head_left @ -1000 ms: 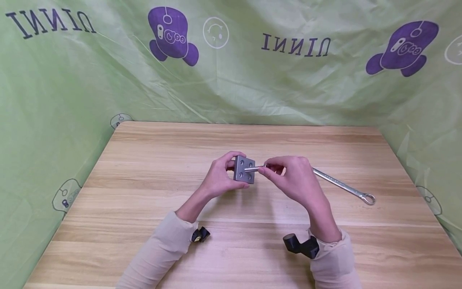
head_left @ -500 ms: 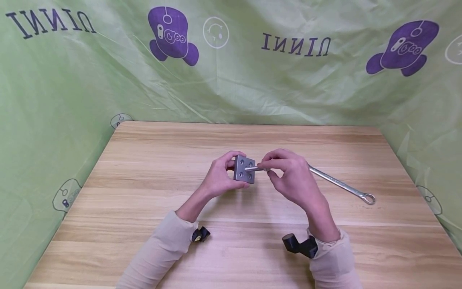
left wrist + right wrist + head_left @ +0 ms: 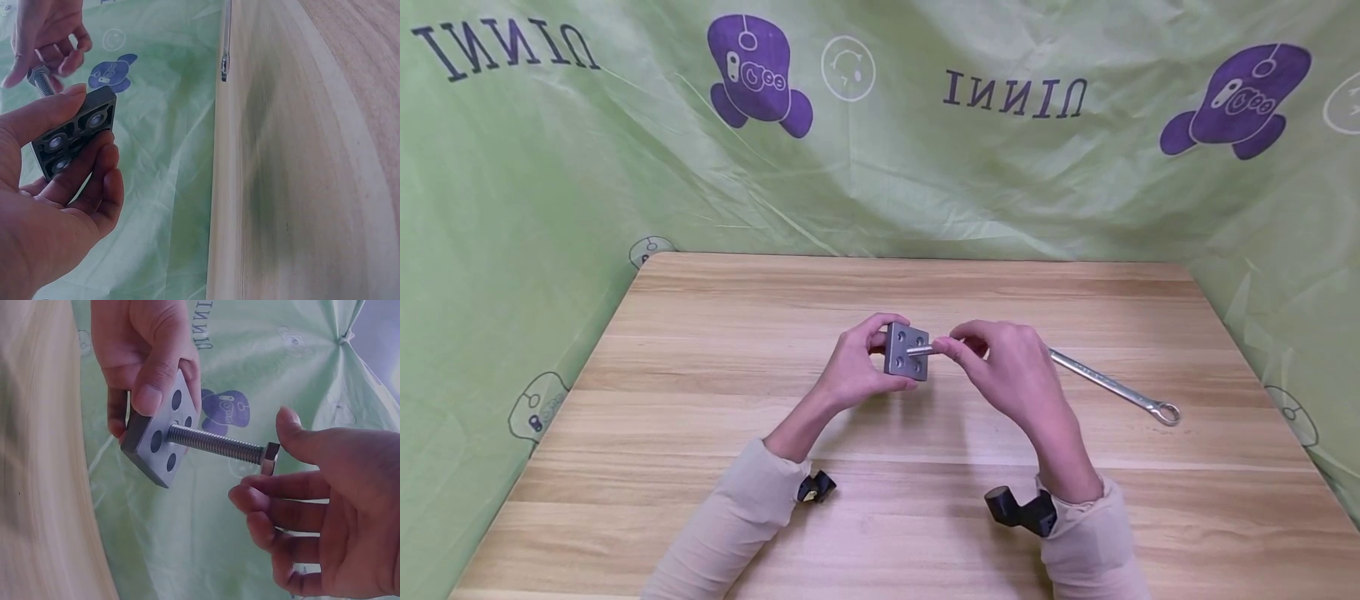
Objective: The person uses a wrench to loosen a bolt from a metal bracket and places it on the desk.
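A grey square metal plate (image 3: 906,352) with several round holes stands tilted above the table in my left hand (image 3: 857,367), gripped by its edges between thumb and fingers. The plate's recessed back (image 3: 78,134) shows in the left wrist view. A hex bolt (image 3: 215,442) sticks out from the middle of the plate's front, its threaded shank largely exposed. My right hand (image 3: 1011,367) is at the bolt's head (image 3: 270,458), with the thumb on one side and curled fingers on the other. How firmly they press on it is hard to tell.
A combination wrench (image 3: 1108,383) lies on the wooden table (image 3: 700,433) to the right, its far end hidden behind my right hand. A green printed cloth (image 3: 880,183) surrounds the table at the back and sides. Each wrist wears a black camera mount (image 3: 1021,510).
My right fingers spread and shifted along the bolt's head half a second ago, and now the thumb and fingers are closed in at it again. The plate and left hand stay nearly still.
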A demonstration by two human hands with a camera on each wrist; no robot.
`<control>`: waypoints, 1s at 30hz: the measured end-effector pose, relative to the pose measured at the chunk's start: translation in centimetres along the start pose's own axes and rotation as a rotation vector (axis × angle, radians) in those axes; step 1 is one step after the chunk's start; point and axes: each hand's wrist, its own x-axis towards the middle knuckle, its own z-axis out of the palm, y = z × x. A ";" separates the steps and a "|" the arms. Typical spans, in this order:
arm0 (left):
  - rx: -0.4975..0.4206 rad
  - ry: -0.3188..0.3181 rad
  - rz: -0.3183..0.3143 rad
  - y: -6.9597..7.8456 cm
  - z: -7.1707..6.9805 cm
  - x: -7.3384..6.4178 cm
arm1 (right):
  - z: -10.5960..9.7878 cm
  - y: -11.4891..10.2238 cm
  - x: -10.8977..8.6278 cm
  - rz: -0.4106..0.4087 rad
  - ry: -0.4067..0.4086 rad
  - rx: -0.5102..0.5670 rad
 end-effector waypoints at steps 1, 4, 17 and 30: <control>0.002 0.000 0.002 0.0 0.0 0.0 | 0.0 0.0 0.0 0.025 -0.007 -0.003; 0.004 -0.003 0.011 0.0 0.0 0.0 | -0.1 -0.1 -0.1 0.059 -0.014 0.000; -0.012 -0.008 0.003 -0.1 0.1 0.0 | 0.0 0.4 -0.2 -0.194 0.091 0.068; 0.000 -0.005 0.007 -0.1 0.1 0.0 | 0.1 0.7 -0.3 -0.297 0.108 0.061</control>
